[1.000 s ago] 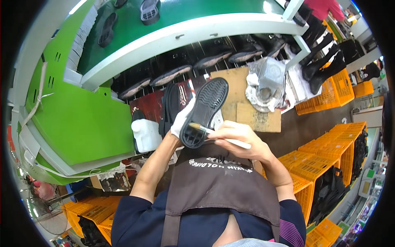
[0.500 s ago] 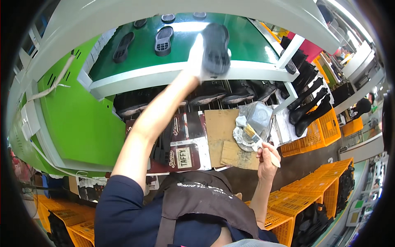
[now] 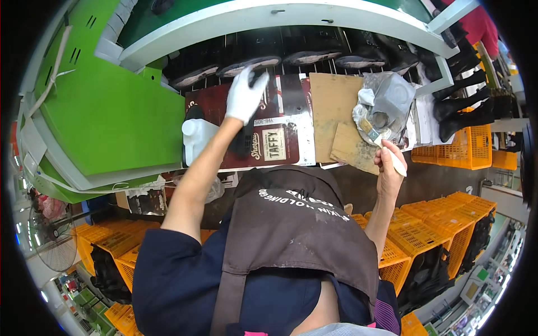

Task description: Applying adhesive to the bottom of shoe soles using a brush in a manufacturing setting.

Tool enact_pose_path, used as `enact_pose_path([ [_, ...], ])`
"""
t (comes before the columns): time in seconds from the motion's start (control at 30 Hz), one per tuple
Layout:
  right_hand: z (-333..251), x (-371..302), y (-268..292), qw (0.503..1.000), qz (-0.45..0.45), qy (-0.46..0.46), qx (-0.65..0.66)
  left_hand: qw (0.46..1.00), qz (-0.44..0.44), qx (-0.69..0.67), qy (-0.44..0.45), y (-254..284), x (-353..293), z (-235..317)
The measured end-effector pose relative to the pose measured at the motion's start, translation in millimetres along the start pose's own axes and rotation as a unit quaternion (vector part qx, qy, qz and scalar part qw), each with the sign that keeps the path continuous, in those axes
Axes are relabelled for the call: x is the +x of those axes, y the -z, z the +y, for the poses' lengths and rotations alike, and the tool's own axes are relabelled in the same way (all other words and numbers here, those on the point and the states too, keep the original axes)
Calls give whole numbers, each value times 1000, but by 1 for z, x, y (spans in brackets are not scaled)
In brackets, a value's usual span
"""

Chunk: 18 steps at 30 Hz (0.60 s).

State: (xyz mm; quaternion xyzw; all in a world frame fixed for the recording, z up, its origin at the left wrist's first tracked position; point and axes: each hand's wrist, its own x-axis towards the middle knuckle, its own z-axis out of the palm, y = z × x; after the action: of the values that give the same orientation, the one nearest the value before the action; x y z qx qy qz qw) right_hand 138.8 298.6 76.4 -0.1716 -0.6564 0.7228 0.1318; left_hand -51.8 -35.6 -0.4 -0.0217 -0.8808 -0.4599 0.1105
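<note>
My left hand (image 3: 245,99) wears a white glove and is stretched over the dark red printed board (image 3: 224,152) on the bench. Its fingers are apart, and I see nothing held in them. Just below it, partly covered by the wrist, lies a black shoe sole (image 3: 242,143). My right hand (image 3: 388,167), bare, is closed around the pale handle of a paintbrush (image 3: 372,134). The brush's bristles dip into a plastic-lined dish (image 3: 363,116), beside a translucent plastic container (image 3: 392,101).
A row of black boots (image 3: 314,47) lies beyond the board, under a white frame bar (image 3: 224,22). Stained cardboard (image 3: 336,95) covers the bench's middle. A white bottle (image 3: 197,137) stands left, near a green machine panel (image 3: 106,112). Orange crates (image 3: 426,229) stand right.
My left hand has come back from the green surface toward me, no longer with the black sole. The brush stays in my right hand at the dish. The view has tilted down.
</note>
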Motion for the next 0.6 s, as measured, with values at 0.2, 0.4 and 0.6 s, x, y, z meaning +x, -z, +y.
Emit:
enact_pose_path([
  [0.2,13,14,-5,1000,-18,10,-20,908,-104,321,250,18,-58,-19],
  [0.4,11,24,-8,999,-20,11,-40,896,-137,-247,342,16,-50,-86],
  [0.6,14,47,31,987,86,62,-123,930,-221,140,260,18,-63,-100],
])
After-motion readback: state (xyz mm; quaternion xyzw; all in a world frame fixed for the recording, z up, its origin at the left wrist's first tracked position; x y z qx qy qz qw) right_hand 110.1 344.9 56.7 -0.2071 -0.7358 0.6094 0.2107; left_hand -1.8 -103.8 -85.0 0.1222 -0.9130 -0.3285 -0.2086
